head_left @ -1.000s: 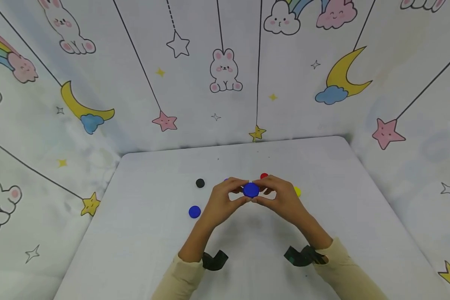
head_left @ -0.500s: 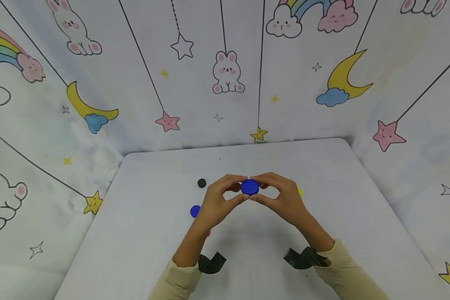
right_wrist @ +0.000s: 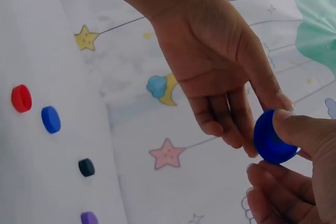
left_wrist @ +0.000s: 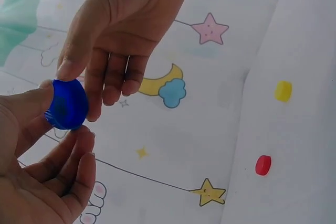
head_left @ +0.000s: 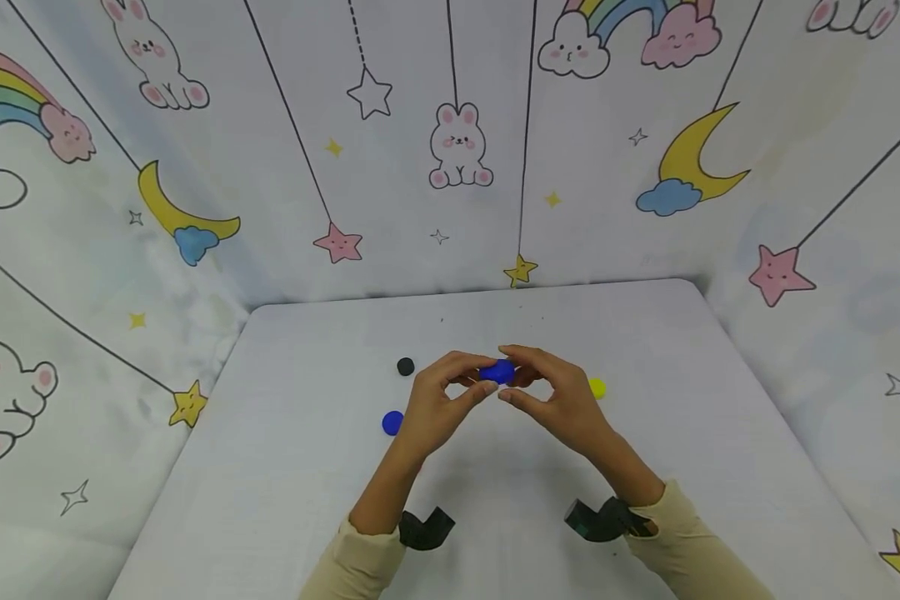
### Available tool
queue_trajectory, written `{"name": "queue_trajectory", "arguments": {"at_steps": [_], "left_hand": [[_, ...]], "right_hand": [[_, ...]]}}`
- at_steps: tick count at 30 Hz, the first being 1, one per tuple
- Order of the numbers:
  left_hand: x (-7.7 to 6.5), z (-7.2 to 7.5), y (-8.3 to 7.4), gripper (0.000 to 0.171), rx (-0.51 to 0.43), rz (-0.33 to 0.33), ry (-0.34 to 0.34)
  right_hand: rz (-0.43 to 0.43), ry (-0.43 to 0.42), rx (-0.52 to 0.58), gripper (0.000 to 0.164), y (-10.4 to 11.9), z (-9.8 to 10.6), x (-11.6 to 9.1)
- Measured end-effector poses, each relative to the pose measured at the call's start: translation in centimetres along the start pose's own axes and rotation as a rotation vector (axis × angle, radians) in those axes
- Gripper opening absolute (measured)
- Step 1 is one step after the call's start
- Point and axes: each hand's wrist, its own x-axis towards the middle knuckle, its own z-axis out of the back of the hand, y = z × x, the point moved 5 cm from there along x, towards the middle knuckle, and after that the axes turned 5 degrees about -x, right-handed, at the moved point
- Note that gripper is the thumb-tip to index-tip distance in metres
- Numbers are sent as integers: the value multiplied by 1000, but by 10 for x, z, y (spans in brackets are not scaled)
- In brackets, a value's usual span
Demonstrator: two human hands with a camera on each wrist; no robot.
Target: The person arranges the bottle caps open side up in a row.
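From the head camera, the left hand (head_left: 437, 400) pinches the held blue cap (head_left: 498, 372) with its thumb and finger, in front of the person. The right hand (head_left: 573, 400) is right beside the cap, but I cannot tell if its grip is holding on too. On the white surface (head_left: 645, 342), a black cap (head_left: 405, 367) and another blue cap (head_left: 392, 422) are on the left, and a yellow cap (head_left: 597, 388) is on the right.

The left wrist camera shows the little ridges on the held blue cap's edge. It also shows a red cap (left_wrist: 263, 165) near the yellow one, which the head view does not show.

The right wrist camera looks into the hollow side of the held cap, while the head view does not. Only here can I see a purple cap (right_wrist: 89, 218), near the black one. A red one (right_wrist: 21, 98) lies beside the other blue cap.
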Motion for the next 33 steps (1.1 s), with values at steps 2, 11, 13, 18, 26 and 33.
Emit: {"name": "queue_trajectory", "arguments": {"at_steps": [2, 11, 13, 18, 26, 33], "left_hand": [[0, 0, 2, 27, 2, 35, -7], [-1, 3, 12, 21, -172, 161, -21], [-1, 3, 14, 22, -230, 189, -9], [-1, 3, 18, 22, -255, 220, 5], [-2, 5, 20, 27, -330, 168, 30], [-14, 4, 28, 44, -345, 172, 156]], "right_hand": [[13, 4, -16, 60, 0, -2, -1], [176, -73, -123, 62, 5, -12, -4], [202, -93, -138, 59, 6, -13, -4], [244, -104, -171, 58, 7, -13, -4], [290, -109, -168, 61, 9, -12, -6], [209, -106, -91, 51, -4, -15, -8]]}}
